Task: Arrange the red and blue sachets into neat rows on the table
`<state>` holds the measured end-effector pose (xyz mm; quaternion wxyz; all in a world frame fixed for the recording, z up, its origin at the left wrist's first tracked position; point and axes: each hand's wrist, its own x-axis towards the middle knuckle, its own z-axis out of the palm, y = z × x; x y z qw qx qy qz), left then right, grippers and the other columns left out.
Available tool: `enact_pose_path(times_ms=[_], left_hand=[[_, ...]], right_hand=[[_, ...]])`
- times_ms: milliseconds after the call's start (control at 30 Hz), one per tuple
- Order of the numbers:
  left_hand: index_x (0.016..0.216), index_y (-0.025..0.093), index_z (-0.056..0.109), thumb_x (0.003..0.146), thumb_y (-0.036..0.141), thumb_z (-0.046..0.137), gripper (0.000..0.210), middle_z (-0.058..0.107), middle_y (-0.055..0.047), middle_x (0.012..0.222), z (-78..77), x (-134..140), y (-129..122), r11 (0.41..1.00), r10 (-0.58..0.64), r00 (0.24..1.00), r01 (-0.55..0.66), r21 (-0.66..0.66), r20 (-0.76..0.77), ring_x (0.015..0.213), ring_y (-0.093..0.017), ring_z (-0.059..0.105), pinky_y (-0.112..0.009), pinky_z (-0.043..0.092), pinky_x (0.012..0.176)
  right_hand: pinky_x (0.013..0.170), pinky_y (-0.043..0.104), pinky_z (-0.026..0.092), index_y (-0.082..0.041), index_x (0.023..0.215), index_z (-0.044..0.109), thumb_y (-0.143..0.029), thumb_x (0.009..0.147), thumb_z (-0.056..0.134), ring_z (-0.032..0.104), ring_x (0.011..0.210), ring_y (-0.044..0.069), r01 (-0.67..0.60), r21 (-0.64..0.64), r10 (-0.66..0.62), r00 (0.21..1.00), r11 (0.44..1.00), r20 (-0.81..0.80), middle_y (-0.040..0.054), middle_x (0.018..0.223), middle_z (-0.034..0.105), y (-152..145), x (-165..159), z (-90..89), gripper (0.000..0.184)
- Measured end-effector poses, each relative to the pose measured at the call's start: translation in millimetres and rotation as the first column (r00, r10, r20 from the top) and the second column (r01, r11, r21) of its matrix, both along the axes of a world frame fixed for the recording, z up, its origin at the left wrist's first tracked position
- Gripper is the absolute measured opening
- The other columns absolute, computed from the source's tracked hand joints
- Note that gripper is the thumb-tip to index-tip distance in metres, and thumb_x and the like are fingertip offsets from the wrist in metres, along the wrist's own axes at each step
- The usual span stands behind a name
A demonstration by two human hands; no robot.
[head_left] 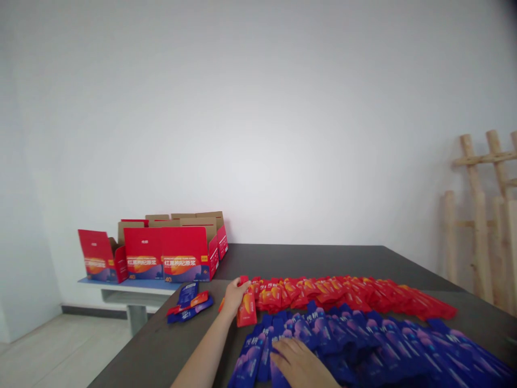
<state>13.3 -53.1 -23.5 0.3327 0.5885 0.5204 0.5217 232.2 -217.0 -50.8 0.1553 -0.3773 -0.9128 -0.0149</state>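
Note:
My left hand [234,296] is closed on a red pouch [247,312] at the left end of a long row of overlapping red pouches [335,291]. Its fingers grip the upper part, and the pouch's front faces me. Lower in the view, my right hand [301,364] has its fingers curled over a blue pouch [278,375] near the left end of the blue row [379,345]. Part of that blue pouch is hidden under the fingers. Both rows lie fanned across the dark table [307,258].
A few loose blue and red pouches [189,304] lie left of my left arm. Several open red cartons [186,250] stand on a blue-topped surface [137,284] beyond the table's left edge. Wooden posts [479,226] lean by the white wall at right.

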Motion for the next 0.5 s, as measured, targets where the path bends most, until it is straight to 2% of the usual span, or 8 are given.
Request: enact_pose_path(times_ms=[67, 167, 233, 300, 400, 500], left_hand=[[0.082, 0.016, 0.063, 0.079, 0.041, 0.061, 0.025, 0.073, -0.004, 0.082, 5.7, 8.4, 12.5, 1.0, 0.015, 0.998, -0.014, 0.025, -0.068, 0.08, -0.022, 0.069, -0.028, 0.051, 0.07], [0.077, 0.016, 0.063, 0.077, 0.029, 0.062, 0.014, 0.071, -0.005, 0.079, 15.1, 24.9, 31.8, 0.998, 0.042, 0.982, -0.034, 0.048, -0.184, 0.081, -0.022, 0.067, -0.029, 0.049, 0.074], [0.083, 0.015, 0.064, 0.075, 0.023, 0.063, 0.012, 0.07, -0.006, 0.083, 20.6, 35.4, 40.1, 0.997, 0.068, 0.967, -0.054, 0.061, -0.247, 0.086, -0.023, 0.066, -0.031, 0.049, 0.08], [0.095, 0.014, 0.063, 0.073, 0.019, 0.063, 0.023, 0.069, -0.009, 0.097, 24.6, 41.1, 39.2, 0.993, 0.092, 0.951, -0.068, 0.093, -0.294, 0.099, -0.024, 0.063, -0.034, 0.045, 0.091], [0.106, 0.016, 0.062, 0.076, 0.017, 0.058, 0.03, 0.063, -0.01, 0.116, 24.0, 33.4, 11.3, 0.986, 0.087, 0.933, -0.03, 0.165, -0.348, 0.118, -0.024, 0.052, -0.037, 0.035, 0.105], [0.103, 0.024, 0.066, 0.081, 0.022, 0.054, 0.024, 0.063, -0.005, 0.118, 7.7, 8.8, -46.6, 0.976, -0.003, 0.916, 0.089, 0.197, -0.402, 0.12, -0.021, 0.051, -0.035, 0.032, 0.109]], right_hand=[[0.102, 0.037, 0.043, -0.022, 0.128, 0.056, -0.031, 0.088, 0.052, 0.053, 0.121, 0.026, 0.0, 0.002, 0.0, 1.0, 1.0, -0.017, 0.0098, 0.133, 0.058, 8.1, -6.7, -7.0, 0.041], [0.103, 0.033, 0.042, -0.016, 0.128, 0.057, -0.032, 0.083, 0.059, 0.052, 0.122, 0.027, 0.022, -0.066, -0.025, 0.999, 0.998, -0.045, 0.0125, 0.132, 0.058, 12.7, -17.1, -2.9, 0.048], [0.106, 0.032, 0.039, -0.013, 0.129, 0.056, -0.033, 0.079, 0.065, 0.05, 0.123, 0.027, 0.05, -0.139, -0.059, 0.996, 0.989, -0.06, 0.014, 0.134, 0.056, 10.7, -21.5, 6.0, 0.055], [0.109, 0.032, 0.034, -0.012, 0.131, 0.055, -0.032, 0.076, 0.068, 0.047, 0.126, 0.027, 0.079, -0.211, -0.098, 0.992, 0.974, -0.079, 0.0138, 0.137, 0.054, 6.8, -22.4, 14.9, 0.06], [0.113, 0.032, 0.028, -0.013, 0.135, 0.052, -0.033, 0.078, 0.066, 0.041, 0.131, 0.026, 0.103, -0.267, -0.137, 0.984, 0.958, -0.11, 0.0121, 0.141, 0.049, 2.1, -17.7, 20.6, 0.061], [0.114, 0.037, 0.025, -0.016, 0.135, 0.051, -0.031, 0.082, 0.06, 0.037, 0.135, 0.026, 0.105, -0.263, -0.141, 0.983, 0.959, -0.12, 0.0113, 0.145, 0.045, 0.7, -12.7, 15.8, 0.056]])
